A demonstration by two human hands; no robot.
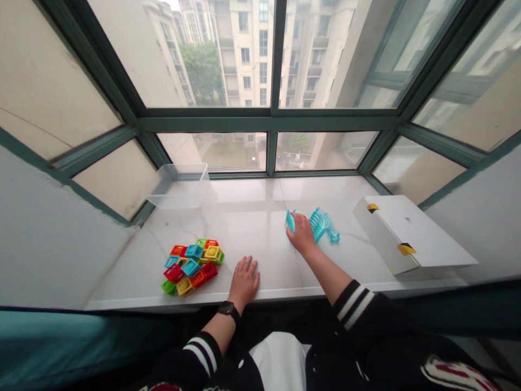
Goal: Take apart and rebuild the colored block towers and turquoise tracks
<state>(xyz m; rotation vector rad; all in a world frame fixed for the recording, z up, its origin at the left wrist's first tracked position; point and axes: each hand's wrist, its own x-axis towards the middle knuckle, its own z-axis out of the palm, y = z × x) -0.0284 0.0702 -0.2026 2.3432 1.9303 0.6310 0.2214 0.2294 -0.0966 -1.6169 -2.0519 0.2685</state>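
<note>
The two hands are apart from each other, both over the white windowsill [260, 217]. The right hand [302, 234] is right of the middle of the sill, between its front and back edges. Its fingers bend over a turquoise piece [290, 221], which is partly hidden by them — I cannot tell if they are closed firmly on it. Just beside this hand, on the side of the right edge, lie other turquoise pieces [320, 223], see-through and ribbed, in a small group.

The left hand [245, 279] rests flat near the front edge, palm down, with the fingers stretched and nothing held. A dark watch [229, 308] is on this wrist. Near it, toward the front left corner, there is a heap of coloured blocks [191, 267] in red, yellow, blue and green.

A clear plastic box [178, 190] stands at the back left corner, close to the window frame [211, 124]. Near the right edge there is a white box [419, 231] — it has two yellow-and-black tabs [406, 248] on it.
</note>
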